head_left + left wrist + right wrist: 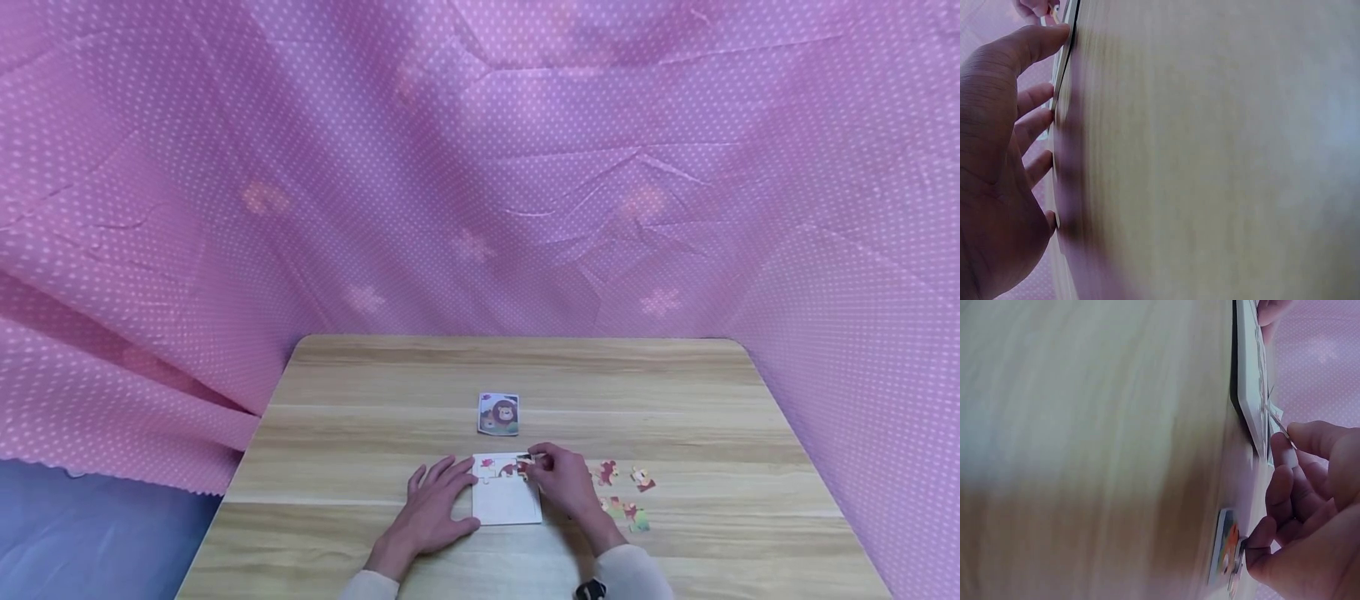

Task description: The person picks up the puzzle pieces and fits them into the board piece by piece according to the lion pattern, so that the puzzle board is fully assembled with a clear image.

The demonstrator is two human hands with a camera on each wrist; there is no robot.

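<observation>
A square white puzzle board [507, 505] lies on the table, with a few fitted jigsaw pieces [487, 467] along its far side. My left hand [431, 510] spreads its fingers at the board's left edge, thumb and fingertips touching it; the left wrist view shows the thumb [1041, 42] against the edge. Over the board's far right corner, my right hand [567, 485] pinches a thin puzzle piece [1280, 425] between thumb and fingers. The held piece is tilted and seen edge-on in the right wrist view, close over the board [1251, 375]. My fingers hide part of that corner.
Several loose puzzle pieces [637, 518] lie right of the board, some partly behind my right wrist. A lion picture card [498, 415] lies beyond the board. Pink dotted cloth [480, 167] hangs behind and around the wooden table [360, 375].
</observation>
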